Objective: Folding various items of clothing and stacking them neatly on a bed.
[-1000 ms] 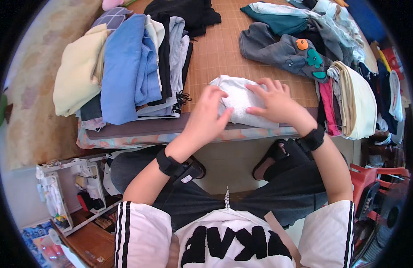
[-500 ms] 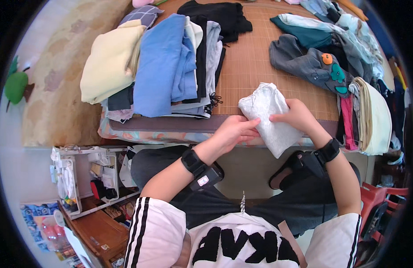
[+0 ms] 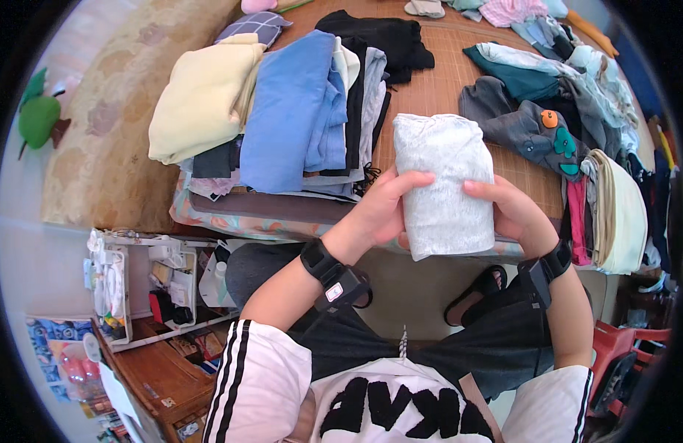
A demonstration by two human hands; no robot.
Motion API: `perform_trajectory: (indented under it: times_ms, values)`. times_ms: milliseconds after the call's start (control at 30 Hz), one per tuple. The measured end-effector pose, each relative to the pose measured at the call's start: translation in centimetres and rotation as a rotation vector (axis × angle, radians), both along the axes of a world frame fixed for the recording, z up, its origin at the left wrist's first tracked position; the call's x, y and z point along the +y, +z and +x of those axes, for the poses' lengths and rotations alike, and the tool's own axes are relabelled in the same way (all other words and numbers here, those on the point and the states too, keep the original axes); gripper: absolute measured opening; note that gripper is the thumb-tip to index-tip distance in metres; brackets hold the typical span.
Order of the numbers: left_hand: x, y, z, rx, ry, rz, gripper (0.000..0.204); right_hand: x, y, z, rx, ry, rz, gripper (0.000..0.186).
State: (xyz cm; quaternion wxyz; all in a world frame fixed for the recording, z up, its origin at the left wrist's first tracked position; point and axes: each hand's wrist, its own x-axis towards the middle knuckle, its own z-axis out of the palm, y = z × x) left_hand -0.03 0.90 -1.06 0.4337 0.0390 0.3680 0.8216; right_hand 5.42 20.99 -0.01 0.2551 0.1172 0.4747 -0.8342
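Between both hands I hold a folded light grey garment (image 3: 446, 196), a compact bundle with a gathered upper edge; its exact kind does not show. My left hand (image 3: 388, 204) grips its left side, thumb across the front and fingers mostly hidden behind. On the opposite side, my right hand (image 3: 510, 209) clasps it the same way. The bundle is raised over the bed's front edge. Left of it stand folded piles with a blue garment (image 3: 286, 111) and a pale yellow one (image 3: 203, 96) on top.
A brown woven mat (image 3: 430, 88) covers the bed. Loose dark grey clothing (image 3: 515, 118) and a cream folded stack (image 3: 618, 214) lie at the right. Black clothing (image 3: 386, 44) is farther back. A white rack (image 3: 183, 288) stands lower left, a red plastic chair (image 3: 611, 354) lower right.
The light grey garment has turned from tilted to nearly upright, its broad face now toward me. Both hands have shifted to grip its two sides. The view has moved slightly.
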Motion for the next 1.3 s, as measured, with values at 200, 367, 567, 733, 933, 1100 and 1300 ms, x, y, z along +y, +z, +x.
perform_trajectory:
  times_ms: [200,367,567,733,933,1100,1300]
  values:
    - [-2.3,4.3,-1.8,0.267,0.069,-0.079,0.058,-2.3,1.9,-1.8,0.095,-0.074,-0.221,0.047]
    - [-8.2,9.4,-5.4,0.376,0.317,-0.158,0.053,-2.7,3.1,-3.3,0.366,0.173,-0.396,0.04]
    - [-13.7,10.9,-11.1,0.383,0.297,-0.24,0.059,-2.5,2.7,-3.0,0.243,0.127,-0.157,0.033]
    - [-14.1,9.8,-12.9,0.528,0.419,-0.564,0.059,-2.2,2.9,-2.5,0.158,0.166,-0.085,0.023]
    - [-12.1,10.8,-13.2,0.842,0.564,-0.897,0.054,-0.7,2.3,-1.9,0.158,0.153,-0.076,0.019]
    - [-14.2,10.6,-14.9,0.824,0.418,-0.615,0.053,-0.1,2.6,-1.3,0.169,0.137,-0.02,0.02]
    - [-13.0,9.3,-14.0,1.653,0.687,-1.552,0.058,0.4,2.7,-0.7,0.196,0.169,0.079,0.02]
